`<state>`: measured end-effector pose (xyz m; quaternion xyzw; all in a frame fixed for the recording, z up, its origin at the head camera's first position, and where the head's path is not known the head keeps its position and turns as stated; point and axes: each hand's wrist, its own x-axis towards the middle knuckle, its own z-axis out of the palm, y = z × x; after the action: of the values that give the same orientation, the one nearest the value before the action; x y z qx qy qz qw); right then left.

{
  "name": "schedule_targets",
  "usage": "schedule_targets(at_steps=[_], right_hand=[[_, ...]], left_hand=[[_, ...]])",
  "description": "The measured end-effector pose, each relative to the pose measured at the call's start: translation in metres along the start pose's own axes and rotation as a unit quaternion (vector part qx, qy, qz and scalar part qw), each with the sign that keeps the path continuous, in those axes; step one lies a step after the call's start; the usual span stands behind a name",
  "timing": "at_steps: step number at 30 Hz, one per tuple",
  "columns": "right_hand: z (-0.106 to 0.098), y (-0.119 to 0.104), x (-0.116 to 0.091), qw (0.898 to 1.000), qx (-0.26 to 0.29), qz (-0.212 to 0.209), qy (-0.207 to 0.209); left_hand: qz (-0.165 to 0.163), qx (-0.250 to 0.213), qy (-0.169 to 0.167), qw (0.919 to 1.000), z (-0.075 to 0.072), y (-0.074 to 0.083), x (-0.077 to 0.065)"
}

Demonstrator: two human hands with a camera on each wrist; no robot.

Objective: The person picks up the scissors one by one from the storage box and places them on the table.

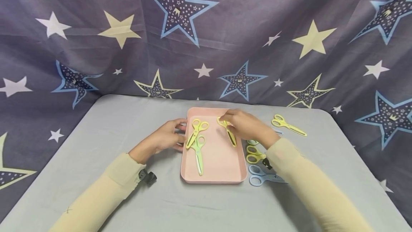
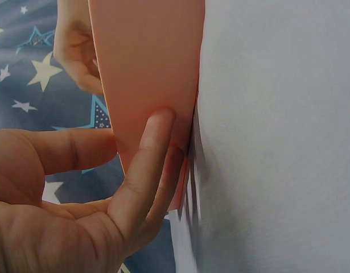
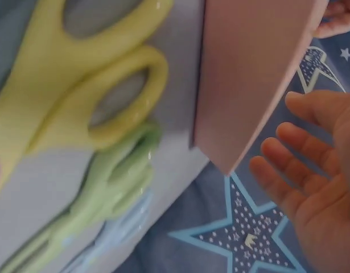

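A pink tray lies on the table. Inside, on its left, yellow scissors overlap light green scissors. Another pair of yellow scissors rests along the tray's right side. Over that pair hovers my right hand, partly covering it in the head view. The right wrist view shows this hand with loosely bent, spread fingers and nothing between them. My left hand is at the tray's left wall; in the left wrist view its extended fingers touch the outer wall.
Right of the tray, yellow scissors and blue scissors lie partly under my right forearm. Green scissors and a light blue piece show only in part there. More yellow scissors lie farther right. A star-patterned curtain hangs behind.
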<state>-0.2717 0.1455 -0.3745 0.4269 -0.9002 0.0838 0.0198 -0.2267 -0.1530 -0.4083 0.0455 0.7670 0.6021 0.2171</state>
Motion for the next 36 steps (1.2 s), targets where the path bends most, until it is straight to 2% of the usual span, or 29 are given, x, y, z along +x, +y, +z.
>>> schedule_targets(at_steps=[5, 9, 16, 20, 27, 32, 36], right_hand=[[0.01, 0.004, 0.01, 1.0, 0.01, -0.021, -0.009], [0.016, 0.008, 0.016, 1.0, 0.011, -0.013, -0.018], [0.025, 0.009, 0.022, 0.996, -0.064, -0.001, -0.061], [0.029, 0.012, 0.025, 0.995, -0.08, -0.01, -0.057], [0.032, 0.013, 0.028, 0.996, -0.064, -0.042, -0.04], [0.033, 0.004, 0.03, 0.995, -0.022, -0.073, -0.057], [0.032, -0.006, 0.031, 0.995, -0.002, -0.073, -0.068]], left_hand=[[-0.001, 0.003, 0.0, 1.0, 0.0, 0.0, 0.001], [-0.001, 0.005, -0.001, 1.0, 0.0, 0.0, 0.001], [-0.002, 0.002, 0.001, 1.0, 0.0, 0.001, -0.001], [-0.001, 0.001, 0.0, 1.0, 0.0, 0.001, -0.001], [-0.004, 0.003, 0.003, 1.0, 0.002, 0.003, -0.002], [-0.005, 0.003, 0.003, 1.0, 0.001, 0.003, -0.001], [-0.006, 0.001, 0.002, 1.0, 0.001, 0.002, -0.001]])
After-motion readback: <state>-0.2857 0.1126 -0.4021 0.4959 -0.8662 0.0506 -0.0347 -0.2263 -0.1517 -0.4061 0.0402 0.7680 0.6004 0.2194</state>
